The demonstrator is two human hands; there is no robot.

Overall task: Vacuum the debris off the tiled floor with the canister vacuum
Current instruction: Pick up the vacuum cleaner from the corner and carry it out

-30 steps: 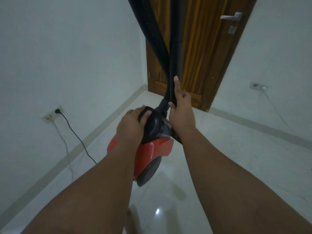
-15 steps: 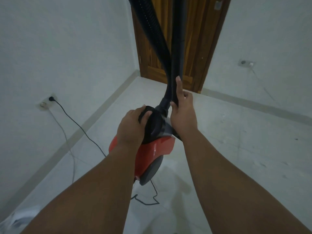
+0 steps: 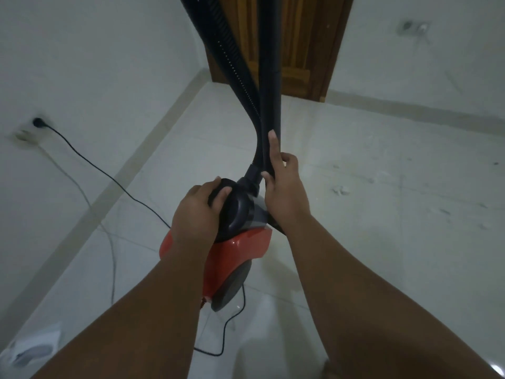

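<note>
The red canister vacuum (image 3: 236, 251) hangs in front of me above the white tiled floor (image 3: 369, 242), its dark wheel facing down. My left hand (image 3: 198, 212) grips its black carry handle (image 3: 232, 212). My right hand (image 3: 284, 187) is closed around the smooth black wand (image 3: 270, 77) just above the hose socket, index finger stretched up along it. The ribbed black hose (image 3: 226, 50) rises beside the wand and leaves the top of the view. Pale bits of debris (image 3: 338, 190) lie scattered on the tiles to the right.
The vacuum's black power cord (image 3: 90, 160) runs from a wall socket (image 3: 37, 123) on the left and loops on the floor under the canister. A wooden door (image 3: 295, 50) closes the far corner. A second socket (image 3: 414, 27) sits on the right wall. A white crumpled item (image 3: 32, 347) lies bottom left.
My view has tilted down and swung a little: the door slid up, and more floor, debris and the cord loop came into sight. Both hands keep their grips.
</note>
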